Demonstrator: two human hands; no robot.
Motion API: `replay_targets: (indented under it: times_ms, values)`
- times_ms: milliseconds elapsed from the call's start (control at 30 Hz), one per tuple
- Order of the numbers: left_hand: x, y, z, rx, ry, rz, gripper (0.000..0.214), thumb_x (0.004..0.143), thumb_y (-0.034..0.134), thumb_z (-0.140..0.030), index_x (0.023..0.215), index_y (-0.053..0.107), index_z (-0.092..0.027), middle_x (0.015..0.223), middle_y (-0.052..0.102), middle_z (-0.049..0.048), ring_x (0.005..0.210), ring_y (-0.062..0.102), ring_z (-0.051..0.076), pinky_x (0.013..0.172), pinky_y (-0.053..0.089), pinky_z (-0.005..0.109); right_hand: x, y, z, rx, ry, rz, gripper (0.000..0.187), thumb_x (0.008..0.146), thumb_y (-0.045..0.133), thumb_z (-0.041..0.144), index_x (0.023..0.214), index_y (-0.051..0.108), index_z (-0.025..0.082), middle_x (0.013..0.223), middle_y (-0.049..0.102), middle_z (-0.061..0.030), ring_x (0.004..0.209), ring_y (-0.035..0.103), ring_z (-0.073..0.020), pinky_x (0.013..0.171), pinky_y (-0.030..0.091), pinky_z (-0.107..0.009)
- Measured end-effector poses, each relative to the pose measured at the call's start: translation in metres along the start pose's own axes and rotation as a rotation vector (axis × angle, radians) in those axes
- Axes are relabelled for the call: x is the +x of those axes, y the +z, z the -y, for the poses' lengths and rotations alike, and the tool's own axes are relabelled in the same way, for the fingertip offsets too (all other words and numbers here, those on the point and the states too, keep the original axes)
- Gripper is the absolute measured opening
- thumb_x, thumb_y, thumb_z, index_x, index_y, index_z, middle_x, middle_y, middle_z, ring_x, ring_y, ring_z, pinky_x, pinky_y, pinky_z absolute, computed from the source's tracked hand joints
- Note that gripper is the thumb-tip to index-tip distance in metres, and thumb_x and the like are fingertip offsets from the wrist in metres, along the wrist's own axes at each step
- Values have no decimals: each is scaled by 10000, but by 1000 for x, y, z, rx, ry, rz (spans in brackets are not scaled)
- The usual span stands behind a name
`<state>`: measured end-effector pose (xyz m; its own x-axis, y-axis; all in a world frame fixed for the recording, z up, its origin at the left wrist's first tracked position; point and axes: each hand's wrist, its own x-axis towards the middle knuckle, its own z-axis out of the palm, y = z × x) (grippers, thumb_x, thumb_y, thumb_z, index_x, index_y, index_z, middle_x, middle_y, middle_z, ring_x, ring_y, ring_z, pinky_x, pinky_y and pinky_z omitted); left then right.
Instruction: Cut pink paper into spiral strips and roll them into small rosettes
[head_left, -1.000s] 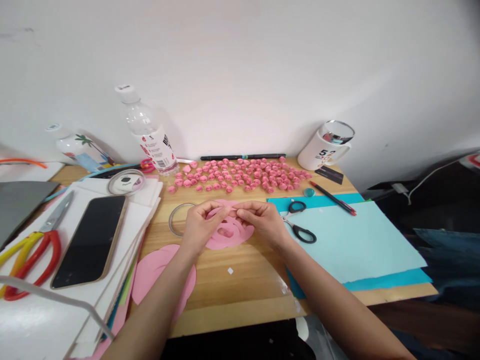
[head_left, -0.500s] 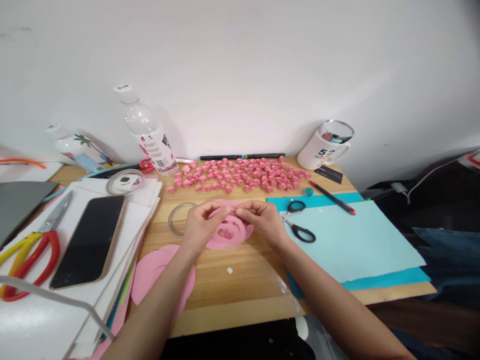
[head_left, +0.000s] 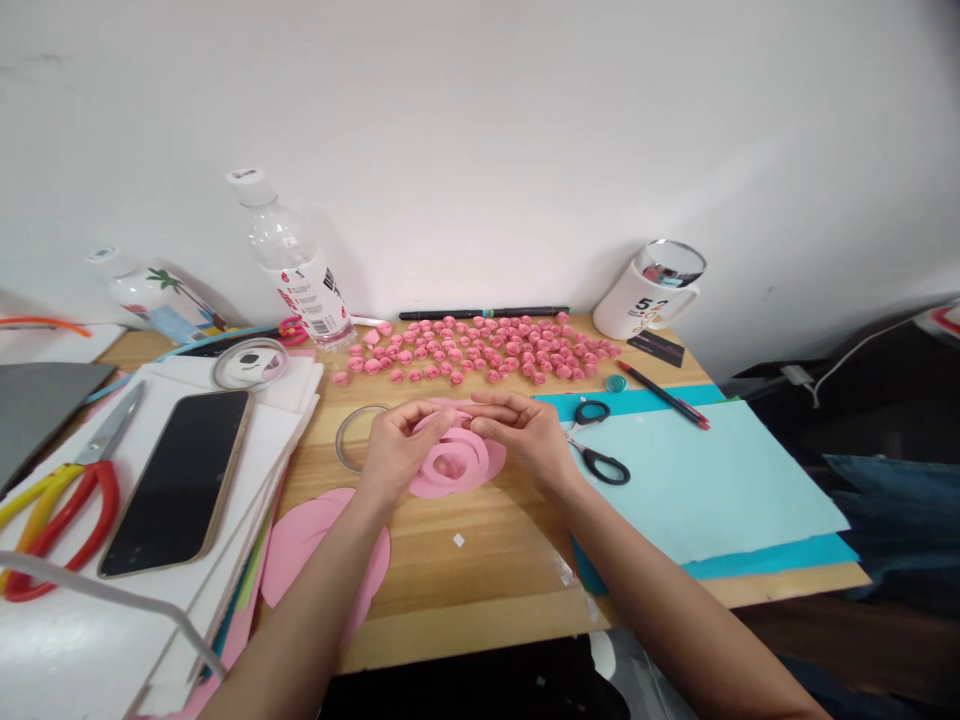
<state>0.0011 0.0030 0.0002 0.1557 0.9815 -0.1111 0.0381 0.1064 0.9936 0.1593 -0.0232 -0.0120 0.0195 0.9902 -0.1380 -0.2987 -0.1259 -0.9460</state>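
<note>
A pink paper spiral hangs from my fingers over the middle of the wooden table, its coils lying loosely one inside another. My left hand pinches its upper left part between thumb and fingers. My right hand holds the strip at the upper right, thumb below and fingers stretched above; the exact contact is partly hidden. Just left of my left hand lies a roll of clear tape. Pink paper discs rest below my left forearm. Behind my hands, many small rolled pink paper roses cover the back of the table.
Black-handled scissors lie on pale blue paper at right. Further back are a red-black pen and a white mug. At left stand a plastic bottle, a phone on papers and red-yellow scissors.
The fingers of my right hand have straightened and lifted slightly, and the spiral has turned a little, its coils shifting. My left hand stays nearly in place.
</note>
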Motion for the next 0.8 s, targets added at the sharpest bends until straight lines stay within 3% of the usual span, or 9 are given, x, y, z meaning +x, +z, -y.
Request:
replay_targets:
  times_ms: [533,800]
  values:
    - [-1,2,-1,31,-29,34,245,652,698,-372,675,670,-130,596,634,18,539,548,107,482,407,189,0,2,2,-27,41,-97,372,570,780,281,911,669,182,815,742,-41,785,693,-206,787,532,-366]
    - [-2,2,1,30,-31,63,227,652,702,-358,686,669,-136,595,630,10,521,538,99,468,406,187,0,1,3,-28,11,-112,382,536,800,278,874,655,174,733,731,-28,713,686,-191,726,532,-342]
